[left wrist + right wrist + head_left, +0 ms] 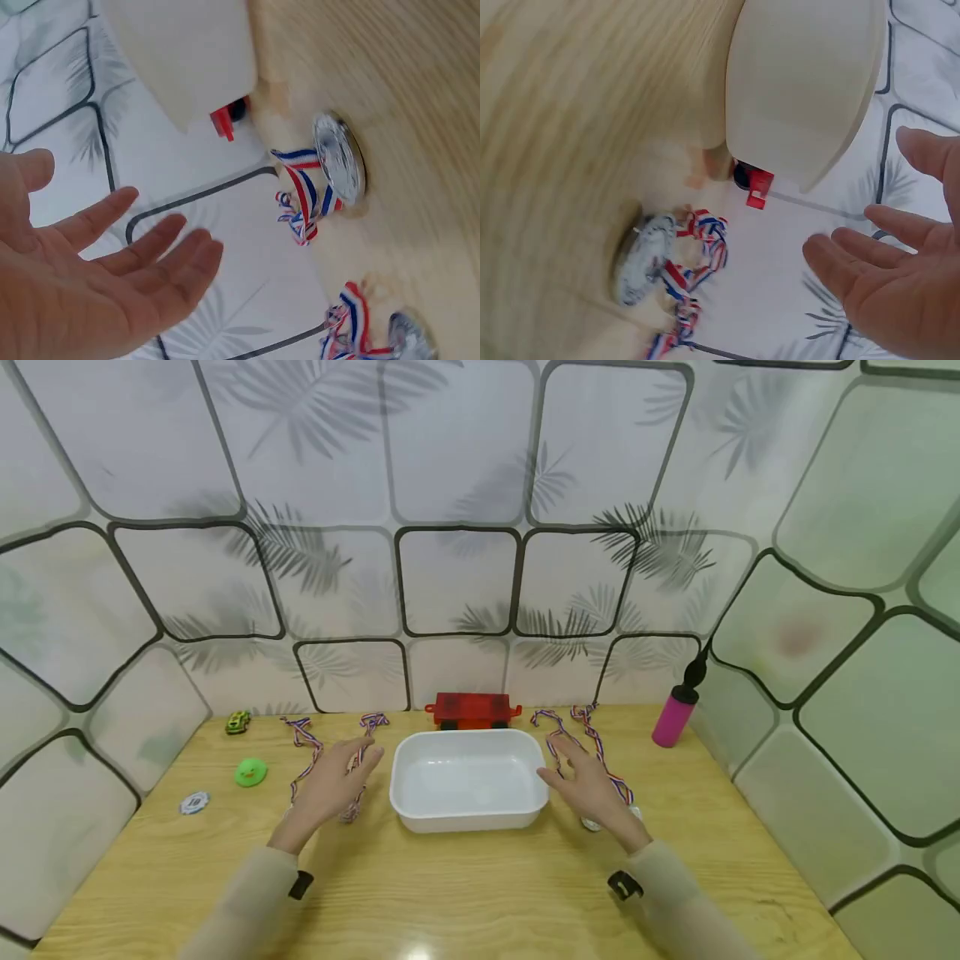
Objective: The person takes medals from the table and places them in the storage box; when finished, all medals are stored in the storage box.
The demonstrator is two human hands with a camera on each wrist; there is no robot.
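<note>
A white rectangular basin (pixel 468 781) stands on the wooden table between my two hands. My left hand (pixel 333 782) hovers left of it, fingers extended and palm toward the basin, holding nothing. On the other side my right hand (pixel 588 781) is held likewise, apart from the basin wall, its fingers loosely spread. Below the left hand lie medals with striped ribbons; one silver medal (pixel 341 159) shows in the left wrist view. Under the right hand are more ribboned medals, including a silver medal (pixel 643 259) in the right wrist view.
Behind the basin sits a red toy wagon (pixel 472 710). A pink pump (pixel 675 718) stands at the back right. At the left are a green duck toy (pixel 251 772), a small toy car (pixel 237 722) and a poker chip (pixel 194 802). Patterned curtains (pixel 457 581) enclose the table.
</note>
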